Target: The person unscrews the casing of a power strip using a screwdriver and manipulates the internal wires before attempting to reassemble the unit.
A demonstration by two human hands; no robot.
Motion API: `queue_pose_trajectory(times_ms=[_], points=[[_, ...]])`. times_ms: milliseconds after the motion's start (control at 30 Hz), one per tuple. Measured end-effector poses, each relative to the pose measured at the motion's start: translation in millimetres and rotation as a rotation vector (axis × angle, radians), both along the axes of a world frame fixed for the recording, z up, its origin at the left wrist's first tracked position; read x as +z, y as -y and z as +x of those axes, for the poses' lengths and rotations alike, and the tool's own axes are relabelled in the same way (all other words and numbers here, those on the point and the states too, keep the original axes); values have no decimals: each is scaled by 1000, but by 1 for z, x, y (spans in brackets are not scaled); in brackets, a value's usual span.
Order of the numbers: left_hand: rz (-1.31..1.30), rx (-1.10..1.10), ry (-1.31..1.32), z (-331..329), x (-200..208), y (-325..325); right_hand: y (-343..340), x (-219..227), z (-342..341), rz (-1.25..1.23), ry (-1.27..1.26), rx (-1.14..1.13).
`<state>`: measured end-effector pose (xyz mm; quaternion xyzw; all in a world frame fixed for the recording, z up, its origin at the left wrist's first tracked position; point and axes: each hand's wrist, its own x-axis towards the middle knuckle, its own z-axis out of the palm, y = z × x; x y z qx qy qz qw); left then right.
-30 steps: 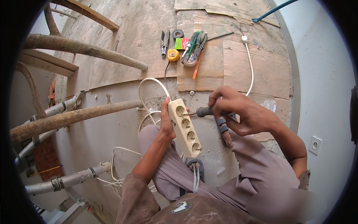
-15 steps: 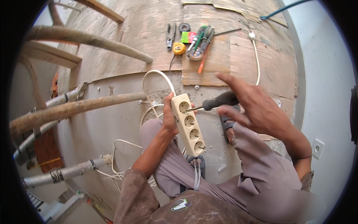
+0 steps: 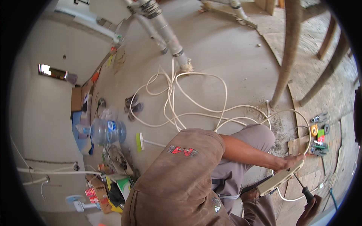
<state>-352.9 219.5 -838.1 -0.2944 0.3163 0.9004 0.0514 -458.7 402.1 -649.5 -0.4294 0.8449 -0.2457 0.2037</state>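
Observation:
My left hand (image 3: 293, 162) grips one end of a cream power strip (image 3: 281, 177), close to where its white cable leaves it. The strip is tilted and seen mostly from its side, so its sockets are hidden. At the lower right, my right hand (image 3: 310, 211) is closed round the dark handle of a screwdriver (image 3: 307, 194). Its metal shaft points up toward the strip's socket side; whether the tip touches cannot be made out. The white cable (image 3: 225, 88) arcs past my left hand and spreads over the floor in loose loops.
Beyond my hands lie pliers (image 3: 319, 117), a yellow tape measure (image 3: 313, 130) and black tape (image 3: 327, 129). Wooden poles (image 3: 288, 56) and a metal post (image 3: 167, 35) rise around me. A large water bottle (image 3: 109, 131), a green-and-white brush (image 3: 140, 142) and clutter stand left.
My view has swung far to the left, so the power strip and both hands now sit at the lower right. The strip remains in my left hand, the screwdriver in my right.

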Motion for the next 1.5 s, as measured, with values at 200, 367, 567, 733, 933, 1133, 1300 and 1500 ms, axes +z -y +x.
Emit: queue_pose_trajectory(times_ms=[200, 367, 567, 733, 933, 1133, 1300, 1500], points=[[-6, 125, 47, -5, 22, 1, 26, 21, 10, -366, 235, -14], [-51, 96, -23, -2, 37, 20, 36, 35, -16, 78, -27, 85], [-102, 141, -13, -2, 17, 23, 69, 38, 23, -463, 3, 360], [40, 133, 40, 37, 40, 30, 59, 41, 24, 103, -51, 41], [-348, 39, -97, -19, 15, 23, -14, -14, -53, -305, -135, 220], [298, 23, -136, 16, 12, 51, 65, 17, -7, -7, -38, 2], [249, -102, 2, -18, 37, 20, 3, 20, -14, -405, 145, 78], [224, -146, 18, -14, 35, 8, -14, 24, -1, 3, -33, -51]])
